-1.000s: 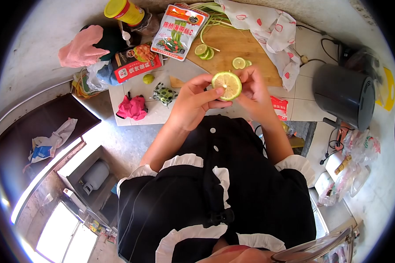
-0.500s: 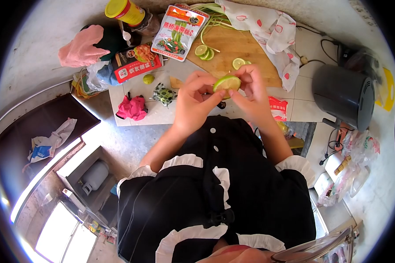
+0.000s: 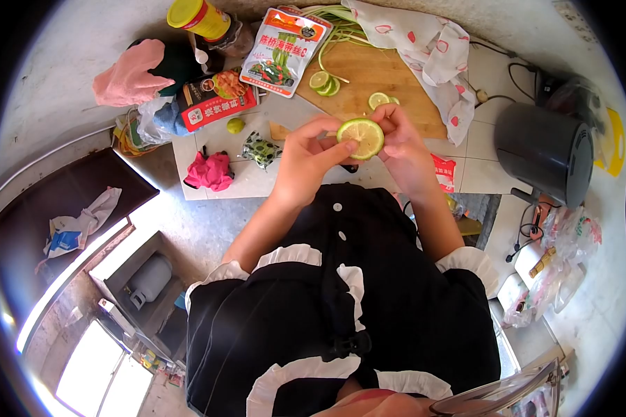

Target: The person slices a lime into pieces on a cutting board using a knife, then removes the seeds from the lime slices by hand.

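Note:
A cut lime piece [image 3: 362,137] is held up in front of my body, its pale round face turned to the camera. My left hand [image 3: 309,158] pinches its left side, thumb over the cut face. Around its right edge are the fingers of my right hand [image 3: 402,147], closed on it too. Beyond the hands lies a wooden cutting board [image 3: 368,69] with lime slices [image 3: 323,83] at its left and another cut lime [image 3: 379,100] just above my right hand. A broad grey blade [image 3: 289,111] rests by the board's left side.
Left of the board are a white-orange food packet [image 3: 283,52], a red packet [image 3: 218,103], a whole lime [image 3: 235,125] and a pink cloth bundle [image 3: 210,171]. A strawberry-print cloth [image 3: 424,42] overlaps the board's right side. Farther right stands a dark appliance [image 3: 544,154].
The lime piece tilted until its cut face was partly hidden, then turned back toward the camera. My fingers have shifted slightly around it.

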Demonstrator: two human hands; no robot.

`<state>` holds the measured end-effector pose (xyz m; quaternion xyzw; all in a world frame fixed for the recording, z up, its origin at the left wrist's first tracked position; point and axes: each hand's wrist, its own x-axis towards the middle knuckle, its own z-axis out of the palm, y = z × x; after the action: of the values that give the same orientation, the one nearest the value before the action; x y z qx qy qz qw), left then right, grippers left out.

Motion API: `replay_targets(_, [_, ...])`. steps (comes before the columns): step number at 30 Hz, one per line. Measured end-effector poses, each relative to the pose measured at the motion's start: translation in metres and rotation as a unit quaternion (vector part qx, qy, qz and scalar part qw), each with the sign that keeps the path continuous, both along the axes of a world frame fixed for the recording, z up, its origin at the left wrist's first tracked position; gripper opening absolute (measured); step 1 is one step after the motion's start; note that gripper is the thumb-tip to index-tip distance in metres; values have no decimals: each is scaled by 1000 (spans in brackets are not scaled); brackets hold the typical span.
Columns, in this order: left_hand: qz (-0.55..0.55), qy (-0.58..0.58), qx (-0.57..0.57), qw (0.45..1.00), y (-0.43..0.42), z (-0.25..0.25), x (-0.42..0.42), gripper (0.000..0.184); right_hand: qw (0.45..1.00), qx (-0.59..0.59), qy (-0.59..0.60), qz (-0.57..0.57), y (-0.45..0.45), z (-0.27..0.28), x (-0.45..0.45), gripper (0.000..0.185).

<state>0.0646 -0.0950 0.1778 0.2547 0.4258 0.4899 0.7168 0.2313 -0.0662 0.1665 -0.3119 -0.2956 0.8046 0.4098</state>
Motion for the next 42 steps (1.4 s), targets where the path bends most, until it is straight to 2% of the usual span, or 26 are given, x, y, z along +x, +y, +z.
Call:
replay_targets(6, [-4, -14, -32, 999, 0, 3, 0, 18, 999, -8, 5, 54, 1, -8, 7, 42])
replay_targets(9, [5, -43, -29, 999, -1, -1, -2, 18, 997, 40, -63, 17, 0, -8, 3, 41])
replay_targets(12, [2, -8, -12, 1000, -1, -2, -2, 18, 990, 95, -109, -10, -3, -7, -1, 31])
replay_targets(15, [26, 74, 47, 996, -4, -6, 2, 17, 967, 160, -200, -13, -5, -2, -1, 19])
replay_targets(18, [30, 116, 88, 989, -5, -4, 4, 17, 949, 189, -250, -19, -6, -3, -2, 14])
replay_targets(21, [20, 126, 71, 989, -6, -12, 1, 18, 950, 198, -242, -17, -7, -7, 1, 17])
replay_targets(24, [24, 61, 9, 998, -3, -12, 1, 19, 947, 202, -248, -36, -9, -11, 2, 20])
replay_targets(27, [9, 30, -52, 998, 2, -22, -2, 20, 956, 158, -245, -38, -8, -23, 5, 18])
replay_targets(30, [26, -10, -88, 996, 6, -36, -6, 22, 950, 80, -301, -14, -9, -53, 14, 17])
replay_targets(33, [40, 35, -101, 993, 11, -64, -11, 22, 873, 137, -462, 71, -10, -80, 27, 15])
replay_targets(36, [59, 72, -128, 987, 24, -97, -19, 22, 787, 249, -555, 106, -17, -119, 44, 11])
replay_targets(39, [65, 177, -167, 968, 46, -118, -27, 27, 786, 208, -576, 83, -17, -130, 52, 8])
replay_targets(42, [95, 225, -159, 957, 69, -137, -29, 26, 723, 149, -642, 207, -8, -125, 55, 8])
